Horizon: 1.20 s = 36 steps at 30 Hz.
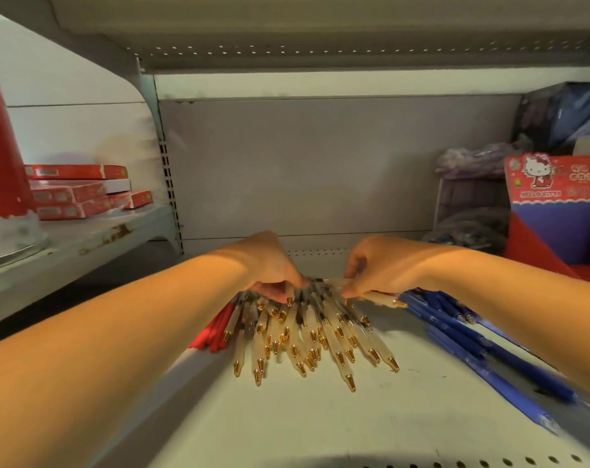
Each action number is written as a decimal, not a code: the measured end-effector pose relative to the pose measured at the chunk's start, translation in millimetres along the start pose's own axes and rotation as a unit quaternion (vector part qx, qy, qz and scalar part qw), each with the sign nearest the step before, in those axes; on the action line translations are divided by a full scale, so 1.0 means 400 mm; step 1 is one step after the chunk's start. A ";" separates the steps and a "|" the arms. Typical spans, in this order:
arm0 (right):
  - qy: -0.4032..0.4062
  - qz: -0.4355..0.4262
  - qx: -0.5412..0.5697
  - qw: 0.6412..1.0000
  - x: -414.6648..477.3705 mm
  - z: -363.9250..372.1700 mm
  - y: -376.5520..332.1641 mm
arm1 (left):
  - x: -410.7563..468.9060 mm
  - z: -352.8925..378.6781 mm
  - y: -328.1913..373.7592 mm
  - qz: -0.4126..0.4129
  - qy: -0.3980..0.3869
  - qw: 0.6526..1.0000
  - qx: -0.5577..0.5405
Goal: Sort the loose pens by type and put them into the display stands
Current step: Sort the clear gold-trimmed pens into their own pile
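**Item 1, frosted gold-tip pens** (307, 336): lying fanned mid-shelf, tips pointing toward the viewer, back ends converging under both hands.
- Left hand (273, 265): fingers curling down onto the fan's back ends and clamping them together.
- Right hand (374, 268): thumb and fingertips pinching a single frosted pen (381, 297), which is lying crosswise at the fan's right edge w/ its tip pointing right.

**Item 2, red pens** (216, 332): lying in a bunch just left of the fan, partly under it.

**Item 3, blue pens** (462, 332): lying in a loose row to the right, under the right forearm.

**Step in hand (judged):** squaring the frosted type into one bundle.
- Turning the crosswise pen parallel w/ the rest before adding it.
- Holding the left-hand clamp firm at the back ends, since smooth barrels are probably apt to roll and slip.
- Levelling the tips against the shelf before lifting.
- Watching that no red pen is riding along at the left edge.

**Item 4, display stand** (557, 211): red, w/ a cartoon-cat header, standing at the right rear, well apart from the fan. Its contents aren't showing.

**Surface:** pale metal shelf (320, 417), flat, w/ perforations running along the front edge.

**Room:**
- Grey back panel (320, 163) and upper shelf (320, 45), closing in the bay.
- Red boxes (77, 190), stacked on the neighbouring shelf to the left.
- Purple bagged goods (472, 160), blurred, behind the stand.
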State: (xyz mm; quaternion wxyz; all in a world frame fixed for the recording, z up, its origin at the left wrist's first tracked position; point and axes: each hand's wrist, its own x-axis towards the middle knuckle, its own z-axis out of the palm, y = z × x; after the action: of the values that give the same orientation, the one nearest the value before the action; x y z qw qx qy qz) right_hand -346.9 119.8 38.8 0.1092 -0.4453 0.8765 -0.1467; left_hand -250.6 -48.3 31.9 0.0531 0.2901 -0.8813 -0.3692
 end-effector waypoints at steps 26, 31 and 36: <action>-0.082 0.002 0.104 0.991 -0.027 0.065 0.054 | -0.021 0.099 -0.002 0.060 -0.031 0.959 0.276; -0.145 -0.131 0.003 0.981 -0.097 0.072 0.064 | -0.025 0.089 -0.007 0.055 -0.023 0.964 0.260; -0.101 -0.165 -0.055 0.980 -0.106 0.132 0.060 | -0.037 0.075 -0.003 0.040 -0.028 0.970 0.236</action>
State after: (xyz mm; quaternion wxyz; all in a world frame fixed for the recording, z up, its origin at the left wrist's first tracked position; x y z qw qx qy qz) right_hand -323.2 159.4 -16.3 0.1465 -0.6016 0.7823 -0.0683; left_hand -246.9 -22.2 11.2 -0.0269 0.2489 -0.9555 -0.1559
